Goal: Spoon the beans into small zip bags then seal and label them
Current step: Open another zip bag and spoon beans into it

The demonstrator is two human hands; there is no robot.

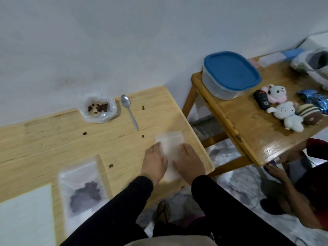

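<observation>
Both hands, left hand (154, 161) and right hand (190, 161), lay open, flat on the thin frosted plastic zip bag (171, 144), likely light, limp, slippery; best pinched at its far edge.

- A home room — plain white wall (124, 41), two small wooden tables (257, 132).
- Household clutter: plush toys (285, 114), a blue-lidded food tub (230, 75), a patterned rug (229, 176) — nothing industrial.

- Empty bag (171, 144): frosted, flat on the worktop near its right edge.
- Filled bag (83, 190): frosted, lying flat at front left, dark beans inside.
- Beans (98, 107): a few left in an open clear plastic wrap; strays scattered about.
- Spoon (129, 110): metal, empty, bowl pointing away.
</observation>
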